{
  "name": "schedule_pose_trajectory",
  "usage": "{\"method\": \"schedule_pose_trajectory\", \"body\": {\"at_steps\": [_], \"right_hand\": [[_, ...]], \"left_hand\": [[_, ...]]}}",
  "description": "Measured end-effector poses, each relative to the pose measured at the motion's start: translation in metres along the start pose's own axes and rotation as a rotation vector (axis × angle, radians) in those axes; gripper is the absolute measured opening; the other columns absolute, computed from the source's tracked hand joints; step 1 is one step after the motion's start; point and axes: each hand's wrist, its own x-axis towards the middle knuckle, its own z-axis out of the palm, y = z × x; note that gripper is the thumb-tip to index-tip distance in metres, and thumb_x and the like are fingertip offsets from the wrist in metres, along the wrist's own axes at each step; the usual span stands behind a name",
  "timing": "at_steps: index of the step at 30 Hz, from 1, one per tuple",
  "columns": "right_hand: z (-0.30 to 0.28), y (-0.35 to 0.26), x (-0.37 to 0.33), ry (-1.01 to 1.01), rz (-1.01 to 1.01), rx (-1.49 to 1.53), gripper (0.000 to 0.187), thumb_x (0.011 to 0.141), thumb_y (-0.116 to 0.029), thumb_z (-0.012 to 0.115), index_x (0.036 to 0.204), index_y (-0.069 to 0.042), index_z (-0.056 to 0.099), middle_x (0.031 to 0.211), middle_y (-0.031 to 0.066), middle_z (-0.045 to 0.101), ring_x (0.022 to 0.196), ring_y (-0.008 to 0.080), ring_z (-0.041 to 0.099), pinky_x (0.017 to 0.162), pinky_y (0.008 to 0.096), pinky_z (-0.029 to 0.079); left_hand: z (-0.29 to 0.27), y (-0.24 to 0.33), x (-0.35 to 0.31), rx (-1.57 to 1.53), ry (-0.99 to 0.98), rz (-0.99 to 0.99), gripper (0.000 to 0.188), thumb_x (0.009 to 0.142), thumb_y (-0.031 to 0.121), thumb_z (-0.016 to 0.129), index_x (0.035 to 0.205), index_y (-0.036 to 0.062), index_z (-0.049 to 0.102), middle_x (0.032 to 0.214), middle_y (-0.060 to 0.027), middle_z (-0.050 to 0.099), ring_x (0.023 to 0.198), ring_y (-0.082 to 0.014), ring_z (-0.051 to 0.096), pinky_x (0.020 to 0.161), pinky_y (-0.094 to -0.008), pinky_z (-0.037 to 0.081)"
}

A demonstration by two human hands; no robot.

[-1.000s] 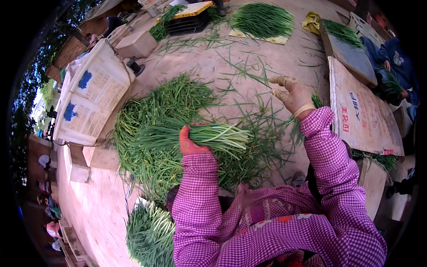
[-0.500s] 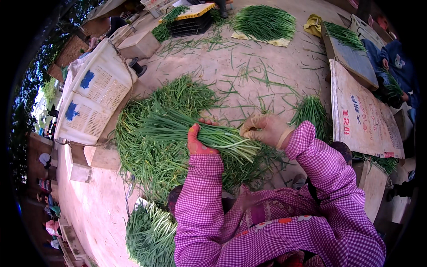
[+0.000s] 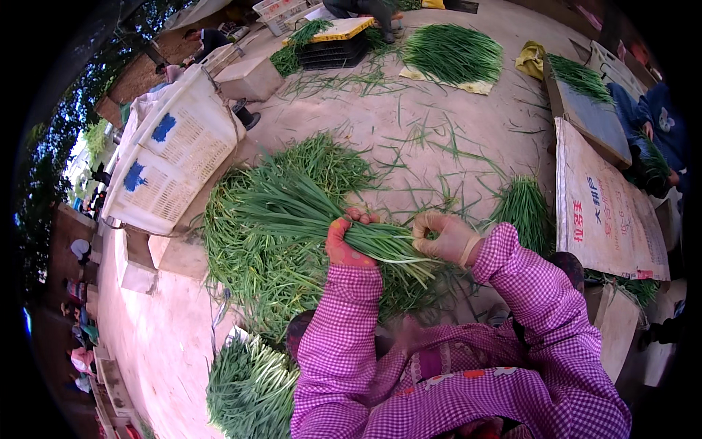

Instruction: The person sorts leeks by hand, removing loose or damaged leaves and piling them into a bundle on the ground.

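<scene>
A bunch of garlic chives (image 3: 307, 201) lies across my left hand (image 3: 351, 238), which wears an orange-red glove and is wrapped round the lower stems. The green leaves spread to the far left, while the pale stem ends (image 3: 420, 267) point right. Beside those ends, my right hand (image 3: 447, 238), in a thin tan glove, is closed with thumb and forefinger pinched together. Whatever lies between those fingertips is too small to make out. Beneath the bunch spreads a wide heap of loose chives (image 3: 256, 256) on the ground.
Another chive bunch (image 3: 252, 388) lies at the near left; a smaller one (image 3: 523, 212) stands right of my hands. A white plastic crate (image 3: 183, 146) is at left, a printed sack (image 3: 607, 205) at right. Farther off are a chive pile (image 3: 453, 53), black trays (image 3: 333, 53) and a co-worker (image 3: 654, 124).
The whole view has shifted slightly, with things sitting farther right and lower. My right hand, blurred before, now shows a clear pinch by the stem ends. My left hand keeps its hold.
</scene>
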Motion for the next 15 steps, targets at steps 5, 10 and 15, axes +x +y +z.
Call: {"method": "schedule_pose_trajectory", "body": {"at_steps": [5,10,15], "right_hand": [[-0.012,0.014,0.002,-0.012,0.024,-0.172,0.017,0.076,-0.02,0.068,0.085,-0.006,0.063,0.081,0.0094,0.064,0.079,0.0262,0.062,0.073,0.0366,0.048],[-0.031,0.024,0.006,0.164,0.143,-0.818,0.019,0.081,-0.025,0.06,0.092,-0.011,0.065,0.092,0.0107,0.067,0.09,0.0301,0.064,0.077,0.0413,0.05],[-0.056,0.025,0.005,0.335,0.218,-1.016,0.021,0.082,-0.027,0.061,0.094,-0.012,0.068,0.086,0.0107,0.067,0.08,0.0316,0.064,0.072,0.0434,0.048]], "left_hand": [[0.004,0.002,-0.005,0.021,-0.035,-0.017,0.007,0.077,0.01,0.054,0.08,0.007,0.048,0.079,-0.0048,0.051,0.07,-0.0191,0.052,0.076,-0.0404,0.05],[0.0,0.006,-0.004,0.095,-0.061,0.025,0.009,0.076,0.011,0.055,0.081,0.0058,0.05,0.079,-0.0054,0.052,0.07,-0.0202,0.053,0.076,-0.041,0.05],[-0.009,-0.002,-0.002,0.26,-0.142,-0.058,0.015,0.073,0.013,0.059,0.083,0.0036,0.052,0.078,-0.0071,0.053,0.071,-0.022,0.054,0.075,-0.041,0.05]]}}
